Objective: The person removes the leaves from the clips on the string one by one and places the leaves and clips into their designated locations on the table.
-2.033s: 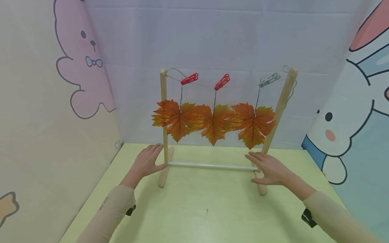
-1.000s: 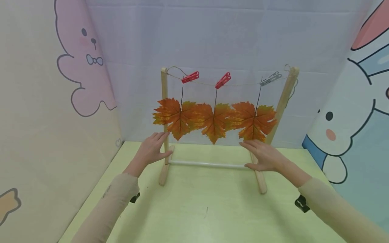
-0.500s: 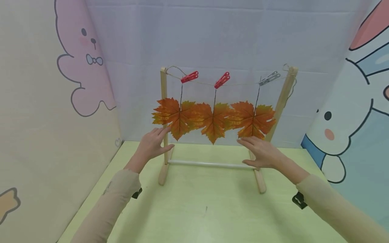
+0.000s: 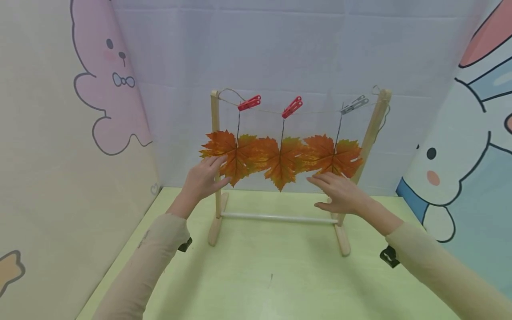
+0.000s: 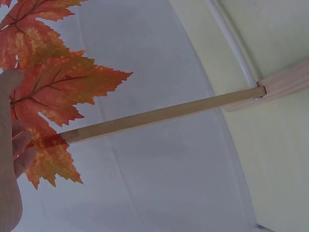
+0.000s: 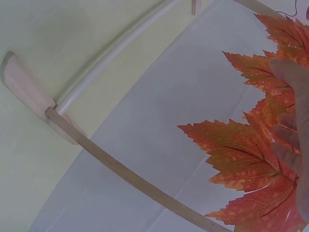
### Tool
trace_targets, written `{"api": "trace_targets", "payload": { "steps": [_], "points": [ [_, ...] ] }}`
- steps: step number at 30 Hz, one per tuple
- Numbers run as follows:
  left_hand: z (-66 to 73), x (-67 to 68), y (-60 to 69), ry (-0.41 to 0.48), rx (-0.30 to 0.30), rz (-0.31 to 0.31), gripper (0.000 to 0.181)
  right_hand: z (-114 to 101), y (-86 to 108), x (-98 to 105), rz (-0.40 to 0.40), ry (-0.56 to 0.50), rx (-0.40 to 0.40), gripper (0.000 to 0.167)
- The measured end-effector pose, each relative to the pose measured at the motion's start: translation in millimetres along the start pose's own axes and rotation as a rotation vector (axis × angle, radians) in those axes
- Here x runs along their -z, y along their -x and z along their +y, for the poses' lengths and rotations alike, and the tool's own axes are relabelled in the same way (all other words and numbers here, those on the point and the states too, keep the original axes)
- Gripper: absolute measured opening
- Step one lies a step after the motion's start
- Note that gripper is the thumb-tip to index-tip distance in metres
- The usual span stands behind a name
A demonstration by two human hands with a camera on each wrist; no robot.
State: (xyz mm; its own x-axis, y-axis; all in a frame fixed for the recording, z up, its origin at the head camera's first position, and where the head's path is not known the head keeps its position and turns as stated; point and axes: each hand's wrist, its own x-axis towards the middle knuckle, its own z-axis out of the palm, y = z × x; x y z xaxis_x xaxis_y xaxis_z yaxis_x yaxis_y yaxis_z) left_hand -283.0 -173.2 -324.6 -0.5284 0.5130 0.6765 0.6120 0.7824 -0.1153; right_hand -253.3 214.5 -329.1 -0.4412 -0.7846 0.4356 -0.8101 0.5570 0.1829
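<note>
Three orange leaves hang by dark stems from a string on a wooden frame; the left leaf (image 4: 236, 160), middle leaf (image 4: 281, 162) and right leaf (image 4: 334, 155) form a row. Two red clips (image 4: 249, 103) and a grey clip (image 4: 354, 105) sit on the string. My left hand (image 4: 202, 178), fingers extended, is in front of the left leaf's lower edge and the left post (image 4: 215, 115). My right hand (image 4: 340, 193) spreads its fingers at the right leaf's lower edge. Neither hand holds anything; whether they touch the leaves I cannot tell.
The frame's feet (image 4: 214, 231) stand on a pale green table (image 4: 264, 275), joined low down by a white rod (image 4: 276, 218). Behind hangs a pale cloth (image 4: 280, 44). Cartoon-printed panels (image 4: 44, 133) flank both sides.
Both hands have risen from beside the lower ends of the posts to the height of the leaves' lower parts, and the right hand has also shifted slightly left. The frame stays in place.
</note>
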Motion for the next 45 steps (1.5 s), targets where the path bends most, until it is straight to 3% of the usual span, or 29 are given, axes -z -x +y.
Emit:
{"api": "trace_targets", "payload": {
  "steps": [12, 22, 33, 45],
  "points": [
    [4.6, 10.5, -23.0, -0.004, 0.044, 0.006, 0.058, -1, -16.3, 12, -0.006, 0.033, -0.005, 0.069],
    [4.7, 14.2, -38.8, 0.031, 0.022, 0.064, 0.056, 0, -25.4, 18, 0.005, 0.041, 0.022, 0.069],
    [8.6, 20.0, -58.7, 0.031, 0.107, 0.011, 0.054, 1, -33.7, 21, -0.014, 0.012, 0.014, 0.068],
    [15.7, 22.8, -79.9, 0.049, 0.187, 0.011, 0.055, 2, -41.3, 22, 0.017, -0.014, 0.043, 0.066]
  ]
}}
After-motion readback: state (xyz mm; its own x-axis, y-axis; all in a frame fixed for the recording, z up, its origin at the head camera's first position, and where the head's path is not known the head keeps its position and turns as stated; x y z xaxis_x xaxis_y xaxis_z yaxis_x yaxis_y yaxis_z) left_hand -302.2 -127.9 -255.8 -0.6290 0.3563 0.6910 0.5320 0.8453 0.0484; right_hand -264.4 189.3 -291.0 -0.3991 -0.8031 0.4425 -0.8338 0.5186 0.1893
